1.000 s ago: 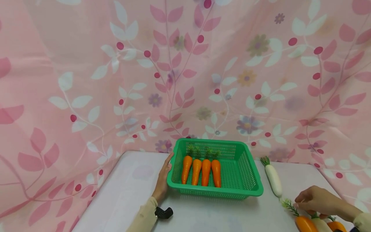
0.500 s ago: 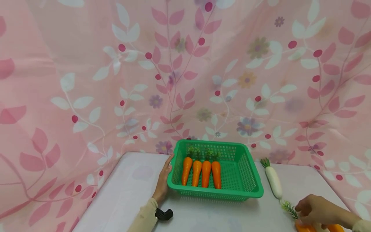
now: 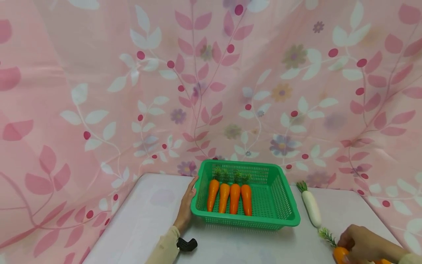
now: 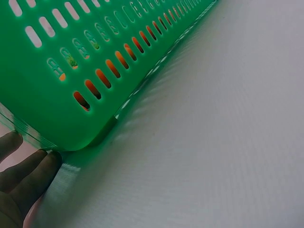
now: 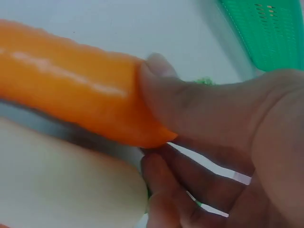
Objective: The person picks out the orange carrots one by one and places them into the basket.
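My right hand (image 3: 364,244) is at the lower right in the head view, pinching an orange carrot (image 3: 339,252) near its leafy top. In the right wrist view the thumb presses on the carrot (image 5: 71,78) from one side while fingers curl under the other. Alongside it lies a white radish (image 5: 61,175), close to those fingertips. My left hand (image 3: 185,207) rests against the left side of a green plastic basket (image 3: 244,219), fingers fairly straight. The left wrist view shows its fingertips (image 4: 50,161) at the basket's corner. Inside the basket, several carrots (image 3: 234,198) lie side by side.
Another white radish (image 3: 311,209) lies on the white table (image 3: 158,201) right of the basket. More orange (image 3: 382,261) shows beyond the right hand, at the frame's bottom edge. A pink floral curtain (image 3: 211,91) hangs behind the table.
My right hand has moved down from above the vegetables and taken hold of the carrot near its top. My left hand and the basket have stayed in place.
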`<control>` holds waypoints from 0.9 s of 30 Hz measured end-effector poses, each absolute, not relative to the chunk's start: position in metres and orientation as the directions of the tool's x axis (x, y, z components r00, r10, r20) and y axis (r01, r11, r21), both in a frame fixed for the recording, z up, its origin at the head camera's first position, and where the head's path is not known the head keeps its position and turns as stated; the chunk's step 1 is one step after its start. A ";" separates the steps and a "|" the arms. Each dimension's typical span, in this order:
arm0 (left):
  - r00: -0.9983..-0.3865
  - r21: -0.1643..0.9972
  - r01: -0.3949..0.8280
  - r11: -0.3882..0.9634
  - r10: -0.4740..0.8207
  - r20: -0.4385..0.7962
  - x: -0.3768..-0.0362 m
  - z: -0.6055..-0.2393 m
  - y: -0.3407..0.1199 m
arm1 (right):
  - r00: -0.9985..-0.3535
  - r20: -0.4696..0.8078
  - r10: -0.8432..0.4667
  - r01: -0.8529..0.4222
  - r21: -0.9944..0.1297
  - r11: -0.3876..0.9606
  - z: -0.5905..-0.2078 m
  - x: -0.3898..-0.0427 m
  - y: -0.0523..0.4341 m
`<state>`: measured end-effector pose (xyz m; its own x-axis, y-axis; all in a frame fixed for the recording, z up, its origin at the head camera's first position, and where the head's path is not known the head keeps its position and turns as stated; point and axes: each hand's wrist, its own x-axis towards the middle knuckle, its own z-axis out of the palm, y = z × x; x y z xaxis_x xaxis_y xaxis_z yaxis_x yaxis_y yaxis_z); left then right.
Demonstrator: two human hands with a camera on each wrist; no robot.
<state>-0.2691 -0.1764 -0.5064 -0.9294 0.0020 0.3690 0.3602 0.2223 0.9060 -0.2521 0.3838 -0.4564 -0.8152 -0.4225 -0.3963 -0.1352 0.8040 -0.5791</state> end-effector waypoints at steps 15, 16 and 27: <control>-0.933 0.911 0.353 0.213 0.003 0.360 -0.269 -0.508 -0.175 | -0.796 -0.377 -0.473 -0.142 -0.644 0.751 -0.468 -0.262 0.384; -0.933 0.912 0.352 0.212 0.003 0.360 -0.269 -0.507 -0.175 | -0.795 -0.382 -0.472 -0.129 -0.654 0.746 -0.468 -0.262 0.384; -0.933 0.911 0.353 0.214 0.005 0.360 -0.266 -0.504 -0.175 | -0.710 -0.381 -0.592 -0.002 -0.839 0.544 -0.470 -0.261 0.394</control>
